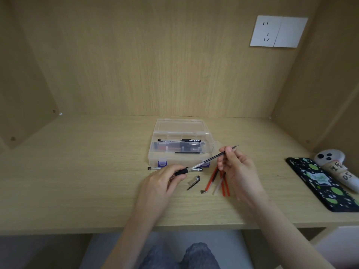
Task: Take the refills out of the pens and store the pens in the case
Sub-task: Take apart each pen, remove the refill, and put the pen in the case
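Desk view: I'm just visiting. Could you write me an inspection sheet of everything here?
Surface: wooden desk, set in an alcove.
Job's things: open clear case holding pens; black refill partly out of a pen; red refills, a cap and another pen loose on the desk.
Clutter: phone and white controller at the right.
Hands: left hand grips the pen; right hand pinches the black refill.
Cables: nothing seen.
Surroundings: wooden walls; wall socket upper right.
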Demonstrator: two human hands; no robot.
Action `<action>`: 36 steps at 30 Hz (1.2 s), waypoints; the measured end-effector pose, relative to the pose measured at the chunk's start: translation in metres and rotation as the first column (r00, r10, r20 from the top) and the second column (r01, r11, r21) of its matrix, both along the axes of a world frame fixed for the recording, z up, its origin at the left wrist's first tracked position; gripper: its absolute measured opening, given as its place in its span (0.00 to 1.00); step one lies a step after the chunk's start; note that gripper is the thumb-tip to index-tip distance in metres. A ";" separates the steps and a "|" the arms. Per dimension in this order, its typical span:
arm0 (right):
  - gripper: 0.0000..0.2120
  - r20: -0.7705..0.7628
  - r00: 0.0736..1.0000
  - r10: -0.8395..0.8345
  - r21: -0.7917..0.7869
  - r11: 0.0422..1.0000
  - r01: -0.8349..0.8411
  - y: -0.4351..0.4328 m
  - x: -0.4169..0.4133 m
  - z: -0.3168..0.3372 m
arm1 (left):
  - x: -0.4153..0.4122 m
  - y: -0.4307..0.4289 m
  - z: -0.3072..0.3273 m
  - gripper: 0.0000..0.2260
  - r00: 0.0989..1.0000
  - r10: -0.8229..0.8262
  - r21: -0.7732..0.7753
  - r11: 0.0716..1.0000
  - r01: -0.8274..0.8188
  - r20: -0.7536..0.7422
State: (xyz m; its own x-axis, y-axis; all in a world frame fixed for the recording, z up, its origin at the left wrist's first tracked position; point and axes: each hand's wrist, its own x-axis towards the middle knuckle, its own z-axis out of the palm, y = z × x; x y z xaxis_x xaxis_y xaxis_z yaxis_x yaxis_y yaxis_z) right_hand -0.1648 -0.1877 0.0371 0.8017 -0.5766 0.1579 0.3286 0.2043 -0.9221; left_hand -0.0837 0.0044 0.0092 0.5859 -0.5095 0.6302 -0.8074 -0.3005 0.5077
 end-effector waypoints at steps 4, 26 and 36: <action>0.10 -0.005 1.000 -0.016 -0.071 0.997 0.015 0.001 0.000 0.001 | 0.001 0.000 0.000 0.10 1.000 0.004 0.014 1.000 -0.004 0.001; 0.09 -0.383 0.916 -0.121 -0.874 0.367 -0.317 0.012 -0.027 -0.017 | 0.001 -0.001 -0.002 0.14 0.999 -0.047 -0.018 0.999 0.047 -0.003; 0.07 -0.303 0.946 -0.111 -0.904 0.348 -0.249 0.011 -0.025 -0.018 | 0.001 0.000 -0.001 0.14 0.999 -0.054 0.012 0.998 0.054 0.008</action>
